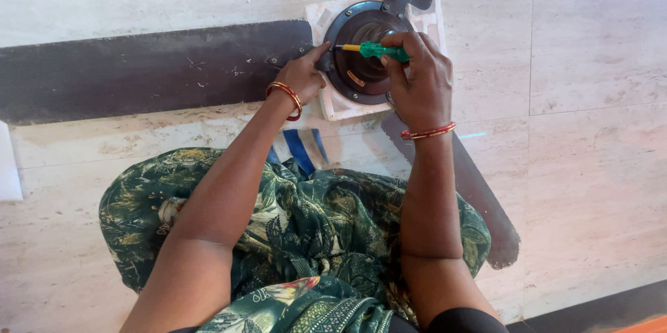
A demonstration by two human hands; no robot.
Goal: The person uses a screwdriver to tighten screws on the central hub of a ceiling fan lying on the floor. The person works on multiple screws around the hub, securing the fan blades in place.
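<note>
I judge I'm mid-way through working a screw at the fan hub (365, 52): my right hand (417, 79) grips one green screwdriver (379, 50), tip pointing left, while my left hand (302, 77) pinches the hub's left edge. Three blades (153, 69) spread across the floor (597, 97); next, the tip must stay seated.

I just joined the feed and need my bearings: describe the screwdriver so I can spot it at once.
Find the dark round fan motor hub on the white block, top centre. Across its upper part lies the screwdriver, gripped by the right hand. Its bright green handle and yellow shaft are the only vivid colours there.
</note>
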